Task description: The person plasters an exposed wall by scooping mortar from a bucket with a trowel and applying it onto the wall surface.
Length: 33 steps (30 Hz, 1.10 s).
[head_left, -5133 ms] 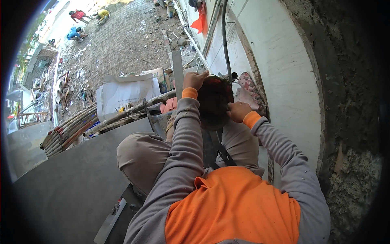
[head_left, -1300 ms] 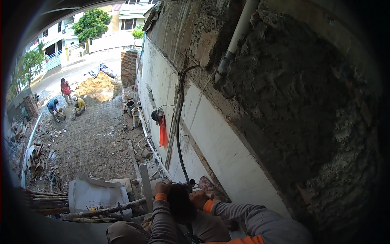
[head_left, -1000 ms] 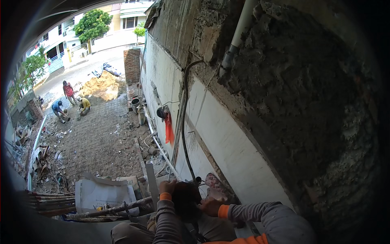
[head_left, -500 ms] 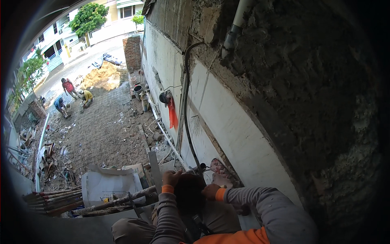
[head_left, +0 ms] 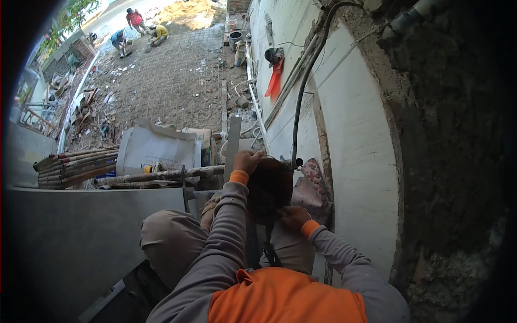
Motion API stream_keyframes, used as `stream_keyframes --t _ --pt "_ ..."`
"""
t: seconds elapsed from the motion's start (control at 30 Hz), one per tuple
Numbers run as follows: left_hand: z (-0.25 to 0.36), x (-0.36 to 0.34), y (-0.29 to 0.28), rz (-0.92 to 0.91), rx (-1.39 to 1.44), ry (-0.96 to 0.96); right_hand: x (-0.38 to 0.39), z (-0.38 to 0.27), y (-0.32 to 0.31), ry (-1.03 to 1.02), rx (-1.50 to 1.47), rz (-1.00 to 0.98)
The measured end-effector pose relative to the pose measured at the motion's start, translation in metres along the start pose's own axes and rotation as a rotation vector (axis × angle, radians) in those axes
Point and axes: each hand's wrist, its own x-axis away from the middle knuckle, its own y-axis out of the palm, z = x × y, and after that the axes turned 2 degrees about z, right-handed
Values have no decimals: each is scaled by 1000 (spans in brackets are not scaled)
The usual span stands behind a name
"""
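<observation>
Between my hands is a dark reddish-brown, rounded thing (head_left: 269, 185), in deep shade; its kind cannot be made out. My left hand (head_left: 249, 161) grips its upper left edge, near an upright flat grey strip (head_left: 232, 141). Lower down, the fingers of my right hand (head_left: 295, 218) close on its near right edge, partly hidden from me. The thing is in front of my bent knees, above the grey trousers (head_left: 175, 237). A dark strap (head_left: 271, 253) hangs below it.
Beside my right hand stands a pale wall (head_left: 363, 161) with a dark hose (head_left: 303, 91) running down it. Left lie stacked poles (head_left: 81, 164), a white sack (head_left: 156, 151) and a grey ledge (head_left: 91, 226). Several people work on the mesh-covered ground (head_left: 167, 81) far below.
My view has tilted down and turned, so the scene sits higher and further right. My right hand has moved down the dark thing, nearer my body; my left hand keeps to its upper edge.
</observation>
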Motion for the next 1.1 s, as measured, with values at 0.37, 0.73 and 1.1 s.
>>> stream_keyframes --t 0.37,0.73,1.1 --pt "-6 -4 -24 -56 84 -138 7 7 -43 8 -114 48" --pt "-22 -10 -10 20 -81 19 51 -33 -210 -368 94 168" --pt "-11 -21 1 12 -57 18 36 -205 -489 -510 245 678"
